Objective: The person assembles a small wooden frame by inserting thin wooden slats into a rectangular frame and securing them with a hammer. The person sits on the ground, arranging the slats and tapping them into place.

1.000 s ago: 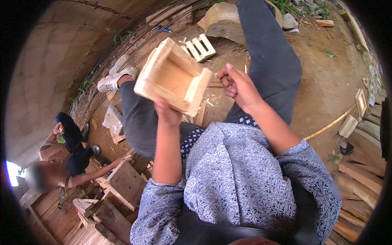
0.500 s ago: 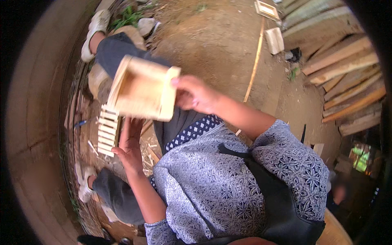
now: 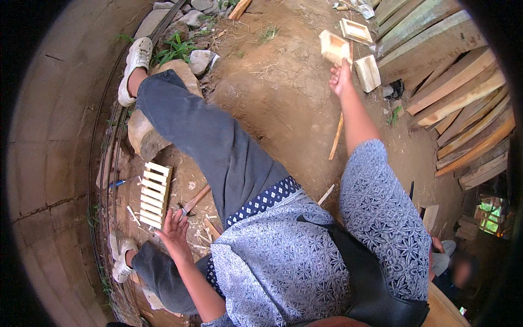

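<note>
While the person sat on a rock (image 3: pixel 143 137) w/ both legs spread over bare dirt ground (image 3: pixel 283 103), the right hand (image 3: pixel 341 78) was stretched far fwd and up, fingers clenched around the lower edge of a small wooden box (image 3: pixel 333 47), which it held just above the ground. Two more small wooden frames lay near it: a flat square frame (image 3: pixel 356 30) just beyond, and a block-like frame (image 3: pixel 368 72) just beside the hand, to its right. Stacked planks (image 3: pixel 452 98) filled the upper right. A thin wooden stick (image 3: pixel 338 136) lay on the dirt under the right forearm. The left hand (image 3: pixel 175 231) was low at the person's left, fingers spread and released, holding nothing; it hovered over wood chips, next to a slatted wooden rack (image 3: pixel 153 194) lying flat, fingertips just beside its near end. A hammer-like tool (image 3: pixel 193 200) w/ a wooden handle lay just to the right of that hand; contact could not be told. A blue pen (image 3: pixel 120 183) lay left of the rack. White shoes (image 3: pixel 136 60) showed on both feet. Another person (image 3: pixel 452 267) sat at lower right, apart.
</note>
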Available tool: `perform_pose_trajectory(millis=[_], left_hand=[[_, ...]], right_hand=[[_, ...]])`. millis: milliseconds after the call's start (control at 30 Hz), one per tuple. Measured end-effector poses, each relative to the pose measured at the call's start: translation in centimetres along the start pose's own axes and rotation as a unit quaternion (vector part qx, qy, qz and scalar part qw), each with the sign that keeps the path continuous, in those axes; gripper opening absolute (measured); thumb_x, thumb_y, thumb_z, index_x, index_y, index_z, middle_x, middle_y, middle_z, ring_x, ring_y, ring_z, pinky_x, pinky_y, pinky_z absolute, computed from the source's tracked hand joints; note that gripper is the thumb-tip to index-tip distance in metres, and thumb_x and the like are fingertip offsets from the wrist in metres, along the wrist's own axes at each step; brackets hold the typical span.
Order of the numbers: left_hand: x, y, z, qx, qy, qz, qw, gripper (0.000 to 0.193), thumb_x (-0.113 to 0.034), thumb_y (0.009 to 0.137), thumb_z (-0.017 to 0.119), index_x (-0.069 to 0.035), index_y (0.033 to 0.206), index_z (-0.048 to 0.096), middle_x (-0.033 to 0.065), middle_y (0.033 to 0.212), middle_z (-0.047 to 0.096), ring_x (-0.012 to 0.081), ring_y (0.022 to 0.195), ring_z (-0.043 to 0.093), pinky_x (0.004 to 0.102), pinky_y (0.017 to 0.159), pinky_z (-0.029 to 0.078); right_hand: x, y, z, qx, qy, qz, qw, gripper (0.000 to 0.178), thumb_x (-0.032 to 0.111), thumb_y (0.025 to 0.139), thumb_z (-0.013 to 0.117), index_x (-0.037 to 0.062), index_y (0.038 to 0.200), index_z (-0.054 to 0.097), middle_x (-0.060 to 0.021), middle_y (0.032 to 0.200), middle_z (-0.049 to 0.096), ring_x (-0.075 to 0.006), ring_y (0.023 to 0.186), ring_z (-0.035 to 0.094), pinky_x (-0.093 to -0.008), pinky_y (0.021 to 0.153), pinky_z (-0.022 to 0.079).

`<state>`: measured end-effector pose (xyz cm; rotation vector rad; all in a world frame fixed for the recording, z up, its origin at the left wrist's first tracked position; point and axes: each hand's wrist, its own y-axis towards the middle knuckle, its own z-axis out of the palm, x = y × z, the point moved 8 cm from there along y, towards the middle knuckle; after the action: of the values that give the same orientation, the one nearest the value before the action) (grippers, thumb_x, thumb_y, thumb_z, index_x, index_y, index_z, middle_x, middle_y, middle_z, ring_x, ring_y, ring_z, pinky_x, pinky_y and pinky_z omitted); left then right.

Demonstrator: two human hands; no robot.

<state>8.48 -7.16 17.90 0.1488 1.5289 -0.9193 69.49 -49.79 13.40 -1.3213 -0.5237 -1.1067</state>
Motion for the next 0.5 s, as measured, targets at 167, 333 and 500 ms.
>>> perform_pose_trajectory(millis=[167, 333, 500], left_hand=[[1.6, 0.7, -2.4, -0.034, -0.008, -0.009, 0.999, 0.084, -0.071, 0.099, 0.022, -0.005, 0.146, 0.046, 0.0157, 0.134, 0.060, 0.0265, 0.118, 0.057, 0.0410, 0.107, 0.039], [1.0, 1.2, -2.6, -0.096, 0.078, 0.003, 0.992, 0.065, -0.054, 0.105, 0.036, -0.001, 0.142, 0.049, 0.0174, 0.131, 0.060, 0.0238, 0.117, 0.057, 0.0391, 0.103, 0.044], [-5.1, 1.9, 0.8, -0.101, 0.102, 0.104, 0.984, 0.032, -0.021, 0.102, 0.058, 0.001, 0.124, 0.061, 0.0119, 0.111, 0.068, 0.0180, 0.095, 0.067, 0.0293, 0.080, 0.055]], right_hand=[[0.8, -1.5, 5.3, -0.026, -0.201, -0.057, 0.978, 0.072, 0.064, 0.093, 0.054, 0.0022, 0.129, 0.053, -0.0017, 0.082, 0.050, -0.0069, 0.051, 0.034, -0.0234, 0.043, 0.029], [-4.2, -19.8, 21.3, 0.291, -0.032, -0.079, 0.953, 0.032, 0.021, 0.100, 0.051, 0.0015, 0.125, 0.055, -0.0070, 0.092, 0.059, -0.0139, 0.074, 0.052, -0.0292, 0.067, 0.045], [-13.6, -42.6, 31.8, 0.637, -0.058, 0.040, 0.768, 0.028, 0.003, 0.100, 0.041, 0.0014, 0.124, 0.055, -0.0080, 0.094, 0.064, -0.0147, 0.081, 0.062, -0.0298, 0.076, 0.053]])
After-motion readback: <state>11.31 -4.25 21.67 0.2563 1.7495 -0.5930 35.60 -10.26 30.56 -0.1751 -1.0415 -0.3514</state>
